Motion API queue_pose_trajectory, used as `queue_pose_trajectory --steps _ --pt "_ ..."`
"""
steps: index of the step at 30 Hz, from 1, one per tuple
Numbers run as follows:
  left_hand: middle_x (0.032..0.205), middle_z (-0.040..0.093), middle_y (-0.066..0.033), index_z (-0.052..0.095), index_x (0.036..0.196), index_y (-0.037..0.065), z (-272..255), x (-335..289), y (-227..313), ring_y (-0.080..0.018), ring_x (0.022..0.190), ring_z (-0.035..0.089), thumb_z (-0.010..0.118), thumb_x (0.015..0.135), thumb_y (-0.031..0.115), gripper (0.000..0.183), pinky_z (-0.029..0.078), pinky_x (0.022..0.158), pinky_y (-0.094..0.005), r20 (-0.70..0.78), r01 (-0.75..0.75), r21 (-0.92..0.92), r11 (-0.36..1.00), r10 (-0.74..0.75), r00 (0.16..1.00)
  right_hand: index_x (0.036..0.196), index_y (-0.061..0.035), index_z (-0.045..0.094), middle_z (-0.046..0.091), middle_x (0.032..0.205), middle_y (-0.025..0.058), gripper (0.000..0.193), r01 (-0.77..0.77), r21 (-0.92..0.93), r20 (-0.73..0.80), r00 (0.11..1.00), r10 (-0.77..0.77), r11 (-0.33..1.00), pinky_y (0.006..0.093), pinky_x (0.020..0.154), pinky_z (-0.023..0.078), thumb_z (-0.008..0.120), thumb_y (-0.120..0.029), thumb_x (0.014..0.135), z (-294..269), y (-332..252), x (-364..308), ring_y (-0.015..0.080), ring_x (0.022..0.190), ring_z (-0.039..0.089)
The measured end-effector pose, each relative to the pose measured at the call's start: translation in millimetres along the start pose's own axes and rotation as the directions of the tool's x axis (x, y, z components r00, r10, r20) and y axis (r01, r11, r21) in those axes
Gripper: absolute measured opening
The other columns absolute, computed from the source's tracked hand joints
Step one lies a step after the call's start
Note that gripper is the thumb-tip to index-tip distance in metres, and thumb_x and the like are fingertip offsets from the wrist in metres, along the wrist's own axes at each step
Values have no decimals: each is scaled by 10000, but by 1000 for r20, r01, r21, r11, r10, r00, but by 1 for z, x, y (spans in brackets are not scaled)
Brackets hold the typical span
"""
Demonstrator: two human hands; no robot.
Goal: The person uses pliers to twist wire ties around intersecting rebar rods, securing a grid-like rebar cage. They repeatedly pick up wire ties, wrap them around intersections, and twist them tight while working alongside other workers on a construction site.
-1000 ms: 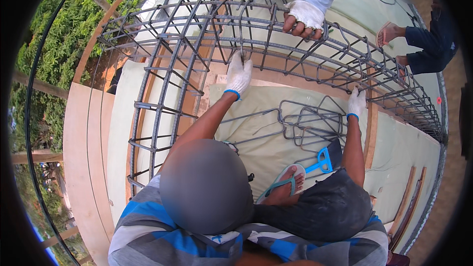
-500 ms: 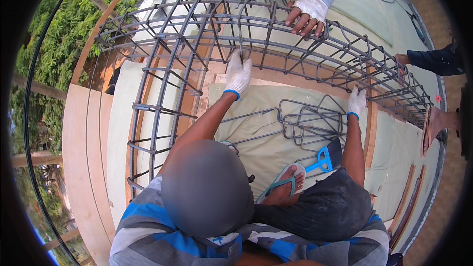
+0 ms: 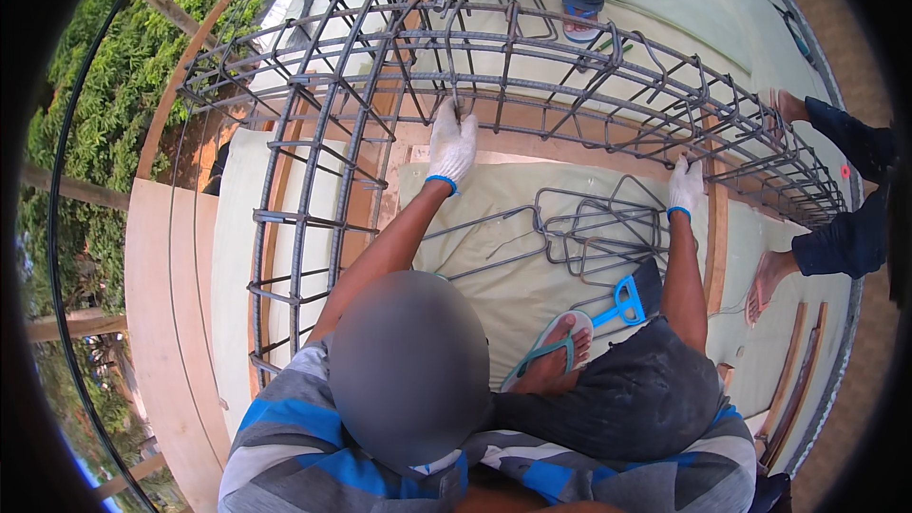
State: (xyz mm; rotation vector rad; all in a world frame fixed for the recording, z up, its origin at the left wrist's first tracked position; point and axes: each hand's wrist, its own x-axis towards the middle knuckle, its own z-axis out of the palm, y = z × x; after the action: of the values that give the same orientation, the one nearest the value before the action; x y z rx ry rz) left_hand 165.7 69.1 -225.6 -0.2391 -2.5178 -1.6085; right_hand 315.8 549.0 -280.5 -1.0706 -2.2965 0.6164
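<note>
A long cage of steel reinforcing bars (image 3: pixel 570 85) lies across the pale sheet in front of me and bends down toward the left. My left hand (image 3: pixel 454 141), in a white glove with a blue cuff, is closed around an upright bar at the cage's near side. My right hand (image 3: pixel 684 186), gloved the same way, grips a lower bar of the cage further right. Both arms reach forward from a striped shirt and dark shorts.
Loose bent steel stirrups (image 3: pixel 594 226) lie on the sheet (image 3: pixel 494 290) between my arms, beside a blue-handled tool (image 3: pixel 622 299) and my foot in a teal flip-flop (image 3: pixel 556 353). Another person's sandalled feet (image 3: pixel 579 19) stand beyond the cage; a bare foot (image 3: pixel 765 283) is at right. Wooden planks (image 3: pixel 166 323) and greenery lie left.
The other person's gloved hand has left the top of the cage and moved back. The person at right has shifted, feet now near the cage's end. My hands kept their grips.
</note>
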Motion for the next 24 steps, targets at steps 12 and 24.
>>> queue_pose_trajectory --steps 12,24 --pt "1152 649 -220 539 1314 -38 5 2 -16 -350 1054 634 623 953 182 432 492 959 -424 -30 -37 -54 998 35 999 1295 -118 659 721 1229 177 401 -14 19 19 1000 14 1000 462 977 508 583 -388 1009 -10 -21 -11 386 1159 670" --pt "1108 653 -182 537 1300 -37 1 -1 -5 -297 998 641 610 966 211 421 504 928 -399 -10 -13 -22 1000 12 1000 1264 -97 669 716 1222 208 382 -32 -18 3 999 32 999 459 984 504 595 -369 1006 -8 -22 -10 387 1156 672"
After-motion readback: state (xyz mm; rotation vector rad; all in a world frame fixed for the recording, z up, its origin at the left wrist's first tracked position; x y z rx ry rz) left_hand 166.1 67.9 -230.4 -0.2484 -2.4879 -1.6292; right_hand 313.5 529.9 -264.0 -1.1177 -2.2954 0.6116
